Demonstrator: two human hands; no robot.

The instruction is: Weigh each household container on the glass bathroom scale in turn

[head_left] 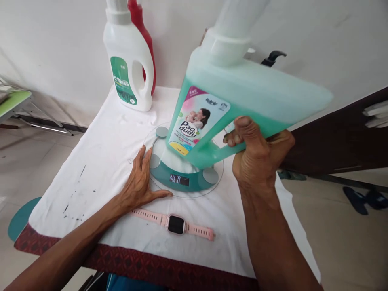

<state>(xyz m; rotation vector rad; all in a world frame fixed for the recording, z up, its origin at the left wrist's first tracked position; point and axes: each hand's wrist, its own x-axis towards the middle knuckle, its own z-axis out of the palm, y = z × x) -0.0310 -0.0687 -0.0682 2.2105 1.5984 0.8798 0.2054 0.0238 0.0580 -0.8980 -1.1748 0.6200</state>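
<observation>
My right hand (257, 155) is closed around the handle of a large teal detergent bottle (242, 97), holding it tilted with its white cap up and away from me. The bottle's lower corner hangs just above or rests on a round glass scale (186, 182) whose display is lit. My left hand (140, 180) lies flat and open on the white cloth (106, 161), fingers touching the scale's left rim. A pink smartwatch (176, 224) lies on the cloth just in front of the scale.
A white detergent bottle (129, 60) with a green label and a red bottle (142, 24) behind it stand at the table's far left by the wall. A dark red patterned cloth (136, 264) edges the table front. Dark slippers (363, 200) lie on the floor at right.
</observation>
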